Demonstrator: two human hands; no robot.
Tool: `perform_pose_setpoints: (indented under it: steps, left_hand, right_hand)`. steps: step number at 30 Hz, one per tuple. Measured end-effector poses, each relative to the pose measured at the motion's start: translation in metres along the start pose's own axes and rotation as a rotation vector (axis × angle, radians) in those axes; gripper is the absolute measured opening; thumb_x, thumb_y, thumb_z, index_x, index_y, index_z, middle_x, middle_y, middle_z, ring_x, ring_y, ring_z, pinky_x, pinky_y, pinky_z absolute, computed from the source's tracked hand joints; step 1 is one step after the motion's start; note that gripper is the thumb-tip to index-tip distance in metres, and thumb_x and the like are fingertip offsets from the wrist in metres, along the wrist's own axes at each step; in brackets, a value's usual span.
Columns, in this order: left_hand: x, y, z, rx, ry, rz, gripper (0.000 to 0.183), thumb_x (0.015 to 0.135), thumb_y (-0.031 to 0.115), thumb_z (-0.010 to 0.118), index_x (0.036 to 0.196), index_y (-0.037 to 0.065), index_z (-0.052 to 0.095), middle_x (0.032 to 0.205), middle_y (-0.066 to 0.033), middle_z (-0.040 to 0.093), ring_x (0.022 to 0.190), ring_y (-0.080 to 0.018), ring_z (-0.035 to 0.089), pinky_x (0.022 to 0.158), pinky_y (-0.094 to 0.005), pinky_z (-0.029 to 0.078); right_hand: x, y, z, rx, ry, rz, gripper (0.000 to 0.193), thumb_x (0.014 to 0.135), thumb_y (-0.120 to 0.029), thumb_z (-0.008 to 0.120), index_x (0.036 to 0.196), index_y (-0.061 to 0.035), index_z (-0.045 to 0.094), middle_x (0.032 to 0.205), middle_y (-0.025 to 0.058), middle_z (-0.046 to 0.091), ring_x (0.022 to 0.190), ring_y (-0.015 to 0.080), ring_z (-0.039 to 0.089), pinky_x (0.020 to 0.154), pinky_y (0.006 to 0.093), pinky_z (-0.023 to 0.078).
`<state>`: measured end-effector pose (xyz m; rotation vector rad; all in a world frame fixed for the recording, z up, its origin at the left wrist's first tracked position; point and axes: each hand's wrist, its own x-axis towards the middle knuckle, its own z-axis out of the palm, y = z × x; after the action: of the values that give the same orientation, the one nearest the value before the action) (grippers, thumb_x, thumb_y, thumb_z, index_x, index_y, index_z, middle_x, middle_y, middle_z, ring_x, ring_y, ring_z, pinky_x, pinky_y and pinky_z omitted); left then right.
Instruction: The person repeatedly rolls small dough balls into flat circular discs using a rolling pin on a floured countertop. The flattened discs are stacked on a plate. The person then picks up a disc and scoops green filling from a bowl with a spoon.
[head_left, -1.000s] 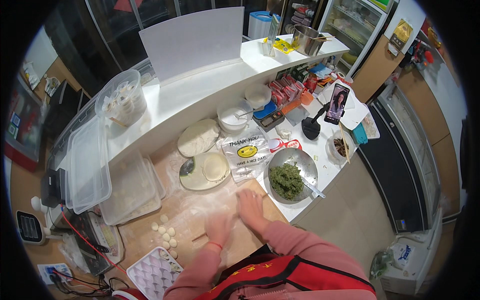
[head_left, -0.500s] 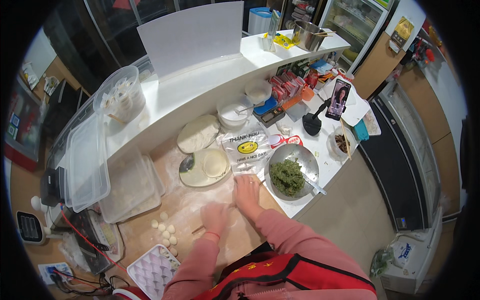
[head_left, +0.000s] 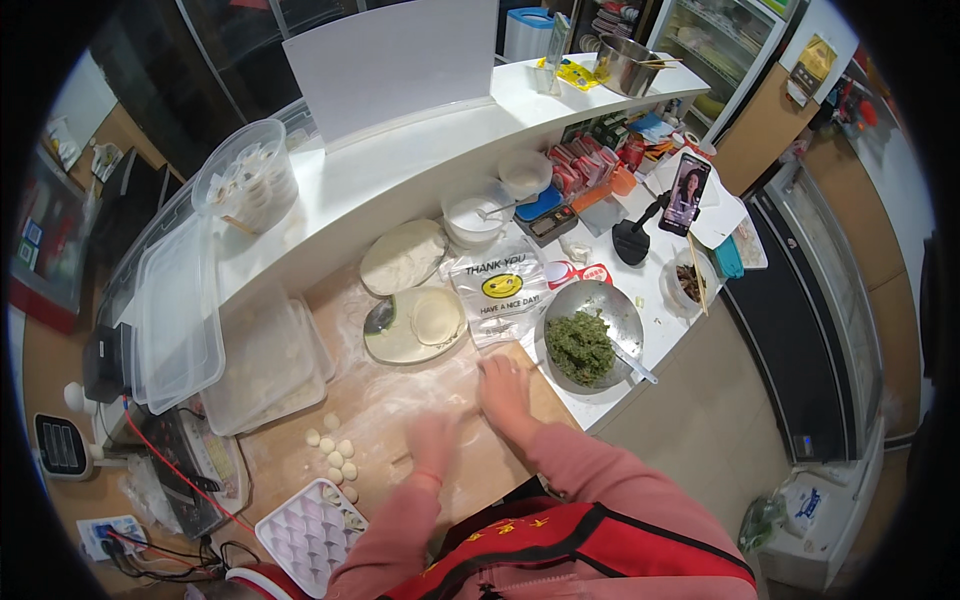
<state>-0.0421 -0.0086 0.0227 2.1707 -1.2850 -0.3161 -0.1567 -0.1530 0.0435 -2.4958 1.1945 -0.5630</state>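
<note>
Head view, wide and bent at its dark rim: my two bare hands are over a thin wooden rolling pin (head_left: 402, 460) that slants across a floured wooden board (head_left: 552, 402). My left hand (head_left: 432, 442) is motion-blurred, so I cannot tell whether its fingers are open or closed. My right hand (head_left: 506, 392) lies back-up over the pin's farther part, fingers bent forward; whether it grips, I cannot tell. The hands hide much of the pin and whatever dough may lie under it.

Smooth, pale dough balls (head_left: 335, 459) cluster to the left, just beside a moulded tray (head_left: 310, 535) with rows of lavender hollows; my sleeve is close to its right edge, and a few pale lumps sit there.

Beyond the board's right side, a round, shiny steel bowl (head_left: 628, 308) holds coarse, moist-looking green filling (head_left: 580, 348), with a utensil handle leaning out. Ahead of my hands, an oval plate (head_left: 388, 345) carries flat, round dough wrappers (head_left: 438, 317); their number is unclear. A crinkled plastic bag (head_left: 500, 295) lies beside it. Stacked translucent boxes (head_left: 262, 375) at left show only cloudy contents. Chopsticks lean across a tub (head_left: 690, 285) of dark pieces.
</note>
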Motion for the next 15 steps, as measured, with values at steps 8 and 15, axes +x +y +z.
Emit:
perform_pose_setpoints:
  steps: [8, 15]
  left_hand:
    - [0.001, -0.002, 0.009, 0.068, 0.129, 0.072, 0.013, 0.088, 0.022, 0.078, 0.082, 0.012, 0.075, 0.082, -0.0067, 0.064, 0.082, -0.0295, 0.062, 0.077, -0.0432, 0.044]
    - [-0.018, 0.003, -0.001, -0.127, 0.031, -0.141, 0.012, 0.085, 0.023, 0.081, 0.081, 0.014, 0.075, 0.077, -0.0055, 0.064, 0.078, -0.0289, 0.062, 0.076, -0.0423, 0.044]
  right_hand:
    - [-0.002, 0.004, 0.021, 0.03, 0.029, 0.04, 0.027, 0.094, -0.014, 0.06, 0.121, -0.0108, 0.064, 0.12, 0.0125, 0.062, 0.117, 0.0334, 0.056, 0.101, 0.0493, 0.037]
    - [-0.019, -0.001, 0.004, -0.081, -0.13, 0.004, 0.03, 0.089, -0.013, 0.065, 0.119, -0.0127, 0.066, 0.118, 0.0096, 0.064, 0.112, 0.029, 0.059, 0.097, 0.0458, 0.04]
